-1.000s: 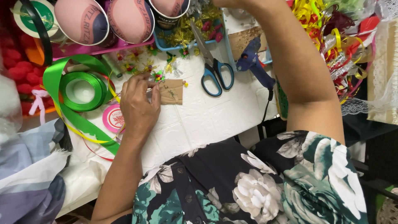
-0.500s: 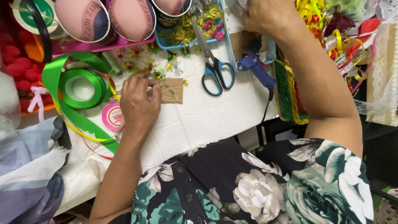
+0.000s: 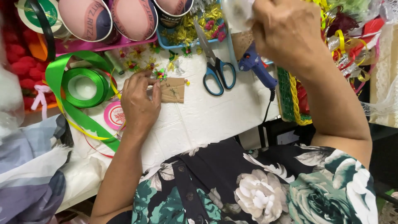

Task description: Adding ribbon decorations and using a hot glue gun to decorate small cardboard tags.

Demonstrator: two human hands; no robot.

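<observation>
— What carries it all?
— A white table (image 3: 207,120).
— And what lies on it?
— A green ribbon roll (image 3: 83,87) at the left, a pink round disc (image 3: 114,116) just beside it, a brown card piece (image 3: 173,89) mid-table, blue-handled scissors (image 3: 217,70), then a blue glue gun (image 3: 257,66) near the right edge.

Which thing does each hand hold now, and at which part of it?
The left hand pins the brown card at its left edge. The right hand grips something white at its right side.
</observation>
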